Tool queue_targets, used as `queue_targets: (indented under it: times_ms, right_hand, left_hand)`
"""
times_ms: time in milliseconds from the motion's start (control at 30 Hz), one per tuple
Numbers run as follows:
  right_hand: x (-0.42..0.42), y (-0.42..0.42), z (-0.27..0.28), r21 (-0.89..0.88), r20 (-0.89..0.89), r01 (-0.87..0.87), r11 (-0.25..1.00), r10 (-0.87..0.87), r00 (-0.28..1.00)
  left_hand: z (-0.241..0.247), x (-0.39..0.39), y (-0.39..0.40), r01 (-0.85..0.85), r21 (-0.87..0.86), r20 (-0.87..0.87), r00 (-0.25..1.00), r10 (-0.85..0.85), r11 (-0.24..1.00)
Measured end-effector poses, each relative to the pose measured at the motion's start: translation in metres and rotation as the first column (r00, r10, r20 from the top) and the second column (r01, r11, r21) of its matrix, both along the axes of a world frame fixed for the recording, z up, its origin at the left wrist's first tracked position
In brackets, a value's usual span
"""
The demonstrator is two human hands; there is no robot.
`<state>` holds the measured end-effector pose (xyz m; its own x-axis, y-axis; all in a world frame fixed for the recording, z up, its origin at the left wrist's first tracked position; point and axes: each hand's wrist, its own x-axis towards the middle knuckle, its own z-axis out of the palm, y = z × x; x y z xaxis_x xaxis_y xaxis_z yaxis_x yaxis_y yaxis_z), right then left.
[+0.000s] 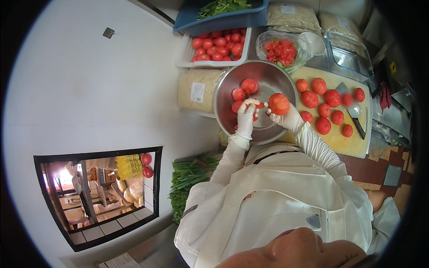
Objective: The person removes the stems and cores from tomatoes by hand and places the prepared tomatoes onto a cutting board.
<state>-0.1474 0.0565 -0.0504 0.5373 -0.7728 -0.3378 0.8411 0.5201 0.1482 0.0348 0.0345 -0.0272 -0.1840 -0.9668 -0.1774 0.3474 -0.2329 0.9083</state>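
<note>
In the head view, my right hand (289, 118) wears a thin white glove and holds a tomato (279, 104) above the right side of a wide steel bowl (271, 72). The tomato looks smooth and partly peeled. Pinched in the fingers of my left hand (246, 119), also gloved, is a red strip of tomato skin (259, 105). Inside the bowl, at its left, several tomatoes (249, 86) sit beside and partly behind my left hand. A cutting board (355, 147) to the right carries several peeled-looking tomatoes (323, 125) and a broad-bladed knife (358, 127).
Behind the bowl stand a white basket (181, 53) of tomatoes, a blue tub (221, 28) of leafy greens and a plastic-lined container (261, 43) with red scraps. A glass dish (348, 63) lies back right. Packaged goods (199, 88) and green onions (191, 177) are leftward.
</note>
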Motion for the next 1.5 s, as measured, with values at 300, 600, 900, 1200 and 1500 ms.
queue_targets:
  times_ms: [300,600,900,1200,1500]
  right_hand:
    - [-0.032,0.015,0.024,-0.137,-0.007,0.087,0.987,-0.089,0.996]
    - [-0.156,0.1,0.047,-0.146,-0.502,0.52,0.842,-0.516,0.694]
    - [-0.272,0.192,-0.022,-0.283,-0.859,0.707,0.648,-0.499,0.114]
    - [-0.299,0.114,-0.057,-0.192,-0.881,0.161,0.968,-0.097,-0.464]
    - [-0.299,0.126,-0.09,-0.218,-0.56,0.134,0.967,-0.011,-0.828]
  left_hand:
    - [0.038,-0.036,-0.048,0.083,0.053,0.009,0.996,-0.084,0.995]
    - [0.005,-0.179,-0.249,0.51,0.393,0.398,0.656,-0.641,0.765]
    - [-0.027,-0.158,-0.211,0.343,-0.285,0.621,0.778,-0.1,0.895]
    - [-0.123,-0.039,-0.047,0.737,-0.069,0.99,0.136,-0.048,0.672]
    - [-0.133,-0.044,-0.028,0.692,0.008,0.987,0.11,-0.116,0.722]
